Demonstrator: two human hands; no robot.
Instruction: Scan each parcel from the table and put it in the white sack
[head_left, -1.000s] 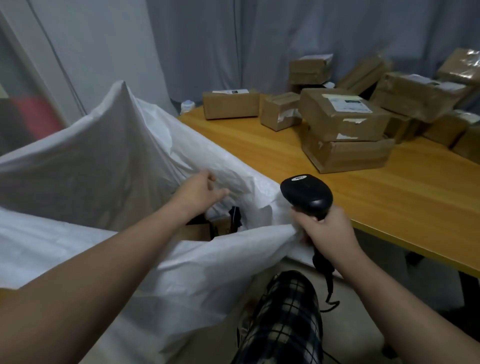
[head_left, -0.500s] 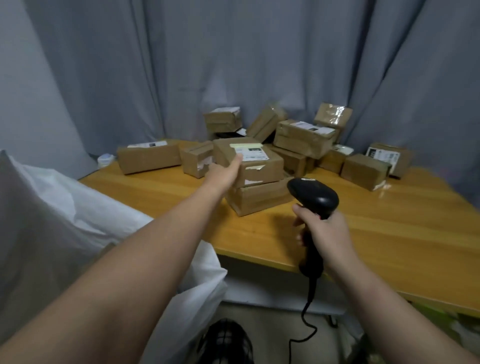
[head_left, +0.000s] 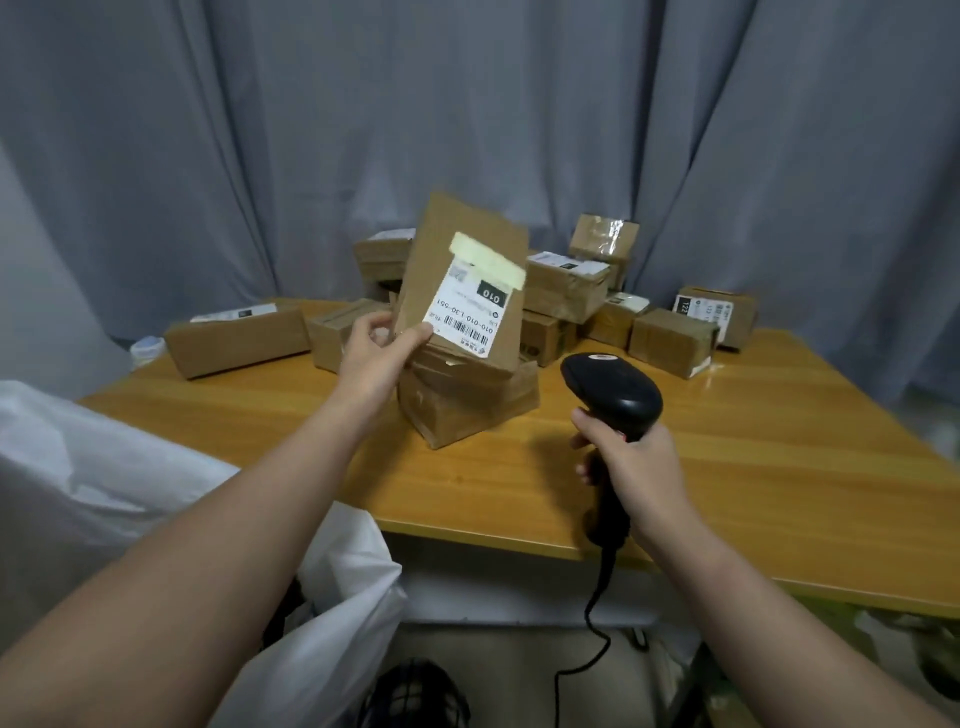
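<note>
A makeshift parcel-sorting room, probably: taped cardboard parcels (head_left: 566, 291) crowd a wooden table (head_left: 753, 457) against grey curtains (head_left: 260, 145).

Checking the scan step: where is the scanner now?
Head view, right of centre: the right hand grips the scanner above the table, right of the raised parcel.

held parcel (head_left: 470, 244) label (head_left: 467, 306): "010" on blk patch | "010-010 L30-551" by barcode (head_left: 469, 334) | far-rt box (head_left: 735, 325): "122"

left grip (head_left: 376, 358), left forearm (head_left: 208, 545): bare | right grip (head_left: 631, 467), right forearm (head_left: 779, 613): bare | bottom edge: dark checked garment (head_left: 410, 693), dim
</note>
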